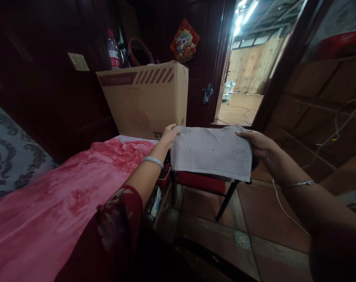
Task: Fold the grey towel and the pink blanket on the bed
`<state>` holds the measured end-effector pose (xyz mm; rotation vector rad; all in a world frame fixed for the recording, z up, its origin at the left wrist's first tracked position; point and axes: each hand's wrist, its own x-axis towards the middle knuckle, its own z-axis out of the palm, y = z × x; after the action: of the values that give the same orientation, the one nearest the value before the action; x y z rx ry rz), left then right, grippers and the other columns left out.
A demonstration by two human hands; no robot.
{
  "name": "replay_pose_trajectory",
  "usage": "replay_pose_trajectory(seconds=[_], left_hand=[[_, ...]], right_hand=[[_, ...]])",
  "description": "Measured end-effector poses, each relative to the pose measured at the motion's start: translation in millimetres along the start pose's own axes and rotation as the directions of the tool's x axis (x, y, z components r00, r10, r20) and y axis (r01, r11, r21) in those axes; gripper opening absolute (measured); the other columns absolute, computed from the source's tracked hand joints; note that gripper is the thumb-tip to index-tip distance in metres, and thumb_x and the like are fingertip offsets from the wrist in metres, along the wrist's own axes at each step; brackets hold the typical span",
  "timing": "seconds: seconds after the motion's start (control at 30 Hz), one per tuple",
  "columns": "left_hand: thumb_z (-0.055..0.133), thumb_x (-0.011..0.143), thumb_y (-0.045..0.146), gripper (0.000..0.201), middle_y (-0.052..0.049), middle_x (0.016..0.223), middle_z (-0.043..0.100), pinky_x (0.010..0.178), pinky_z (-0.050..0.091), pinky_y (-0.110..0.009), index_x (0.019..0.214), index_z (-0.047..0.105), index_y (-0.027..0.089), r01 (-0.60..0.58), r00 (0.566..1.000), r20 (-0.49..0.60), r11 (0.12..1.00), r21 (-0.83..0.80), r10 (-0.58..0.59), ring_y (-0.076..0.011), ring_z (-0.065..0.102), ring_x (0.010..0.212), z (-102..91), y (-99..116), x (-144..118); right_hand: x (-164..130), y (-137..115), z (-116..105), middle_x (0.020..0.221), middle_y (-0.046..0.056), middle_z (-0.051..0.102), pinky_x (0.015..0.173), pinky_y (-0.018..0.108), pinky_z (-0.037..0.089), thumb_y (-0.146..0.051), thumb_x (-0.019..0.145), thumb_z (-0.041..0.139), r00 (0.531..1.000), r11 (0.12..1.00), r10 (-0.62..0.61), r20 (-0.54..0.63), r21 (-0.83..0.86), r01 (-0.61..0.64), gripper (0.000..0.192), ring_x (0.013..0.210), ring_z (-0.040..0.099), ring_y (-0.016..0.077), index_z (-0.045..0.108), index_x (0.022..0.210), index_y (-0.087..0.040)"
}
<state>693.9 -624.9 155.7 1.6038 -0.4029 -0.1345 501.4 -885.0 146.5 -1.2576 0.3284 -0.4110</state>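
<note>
A light grey towel (211, 150) is held up between my two hands, spread out and hanging down in front of a chair. My left hand (170, 136) pinches its upper left corner, thumb on top. At the upper right corner my right hand (258, 144) grips the cloth, with the thumb on the near side and the other fingers mostly hidden behind it. Below the towel's lower edge shows the red seat (199, 183) of the chair, with its dark legs; the towel covers the chair's upper part.
To the left lies a bed with a pink blanket (78, 196). A large cardboard box (145, 102) stands behind it, carrying a bottle (113, 53) with a red cap. An open doorway (244, 78) leads to a lit room. A white cable (286, 211) runs over the tiled floor at right.
</note>
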Motion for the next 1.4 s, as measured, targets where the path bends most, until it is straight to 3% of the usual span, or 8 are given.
replay_pose_trajectory(seconds=[0.13, 0.4, 0.53, 0.67, 0.73, 0.83, 0.97, 1.4], left_hand=[[0.063, 0.075, 0.005, 0.065, -0.022, 0.141, 0.06, 0.1, 0.051, -0.037, 0.139, 0.056, 0.005, -0.029, 0.999, 0.015, 0.997, 0.073, 0.028, -0.0265, 0.064, 0.118, -4.6, 8.3, 3.1], [0.065, 0.073, 0.009, 0.05, -0.016, 0.131, 0.067, 0.109, 0.043, -0.037, 0.123, 0.069, 0.01, -0.166, 0.981, -0.039, 0.931, 0.324, 0.189, -0.0257, 0.061, 0.123, -1.6, 7.1, -1.2], [0.064, 0.077, 0.014, 0.038, -0.016, 0.121, 0.071, 0.109, 0.044, -0.042, 0.114, 0.072, 0.012, -0.189, 0.974, -0.031, 0.873, 0.449, 0.226, -0.0274, 0.063, 0.117, -10.0, 6.3, -1.9], [0.067, 0.082, 0.028, 0.047, -0.023, 0.132, 0.061, 0.111, 0.04, -0.045, 0.124, 0.067, 0.007, -0.246, 0.948, -0.022, 0.775, 0.581, 0.318, -0.0319, 0.057, 0.125, -14.1, 17.1, -10.6], [0.064, 0.088, 0.039, 0.055, -0.021, 0.143, 0.054, 0.114, 0.036, -0.047, 0.134, 0.062, 0.009, -0.366, 0.899, 0.093, 0.616, 0.698, 0.429, -0.0334, 0.049, 0.135, -8.3, 25.7, -18.1], [0.056, 0.093, 0.054, 0.064, -0.015, 0.157, 0.043, 0.119, 0.026, -0.052, 0.147, 0.051, 0.02, -0.567, 0.776, 0.374, 0.302, 0.767, 0.508, -0.0338, 0.035, 0.146, 5.9, 32.4, -28.5], [0.052, 0.091, 0.066, 0.069, -0.011, 0.145, 0.056, 0.112, 0.033, -0.05, 0.148, 0.048, 0.026, -0.678, 0.712, 0.593, 0.151, 0.719, 0.376, -0.032, 0.049, 0.133, 17.8, 20.5, -34.8], [0.058, 0.084, 0.072, 0.08, -0.012, 0.138, 0.06, 0.108, 0.038, -0.047, 0.147, 0.047, 0.024, -0.706, 0.696, 0.641, 0.142, 0.694, 0.325, -0.0313, 0.054, 0.127, 12.7, 14.5, -31.2]], right_hand=[[-5.4, -7.8, 7.5, 0.073, -0.001, 0.067, 0.052, 0.025, 0.057, -0.004, 0.07, 0.067, 0.998, 0.999, 0.029, -0.063, -0.035, -0.032, 0.027, 0.055, 0.062, 0.013, 0.064, 0.093, -0.018], [-7.1, 0.2, -3.5, 0.108, 0.007, 0.071, 0.077, 0.032, 0.058, -0.028, 0.071, 0.079, 0.954, 0.829, -0.293, -0.054, -0.513, 0.226, 0.067, 0.09, 0.068, 0.0216, 0.06, 0.135, -0.018], [-13.8, -9.1, -12.1, 0.091, 0.009, 0.071, 0.074, 0.042, 0.058, -0.045, 0.079, 0.072, 0.933, 0.497, -0.359, 0.019, -0.843, 0.208, 0.054, 0.08, 0.067, 0.0265, 0.07, 0.126, -0.018], [-28.0, -16.8, 9.8, 0.112, 0.016, 0.069, 0.092, 0.05, 0.053, -0.047, 0.092, 0.055, 0.783, 0.008, -0.592, 0.192, -0.97, 0.244, 0.043, 0.106, 0.064, 0.0345, 0.075, 0.118, -0.019], [-31.0, -15.0, 31.6, 0.133, 0.017, 0.062, 0.103, 0.051, 0.046, -0.049, 0.097, 0.046, 0.718, -0.157, -0.606, 0.342, -0.937, 0.313, 0.05, 0.124, 0.055, 0.0352, 0.068, 0.131, -0.019], [-26.7, -4.9, 60.7, 0.151, 0.015, 0.05, 0.11, 0.054, 0.038, -0.06, 0.099, 0.04, 0.721, -0.318, -0.488, 0.493, -0.869, 0.379, 0.066, 0.136, 0.045, 0.0363, 0.048, 0.151, -0.022], [-16.1, 11.6, 71.0, 0.141, 0.016, 0.058, 0.101, 0.051, 0.043, -0.068, 0.098, 0.031, 0.773, -0.382, -0.317, 0.55, -0.82, 0.427, 0.076, 0.122, 0.057, 0.0358, 0.04, 0.155, -0.02], [-13.3, 18.1, 63.9, 0.136, 0.015, 0.062, 0.091, 0.045, 0.047, -0.07, 0.097, 0.032, 0.76, -0.391, -0.337, 0.556, -0.817, 0.424, 0.075, 0.114, 0.061, 0.0342, 0.042, 0.155, -0.024]])
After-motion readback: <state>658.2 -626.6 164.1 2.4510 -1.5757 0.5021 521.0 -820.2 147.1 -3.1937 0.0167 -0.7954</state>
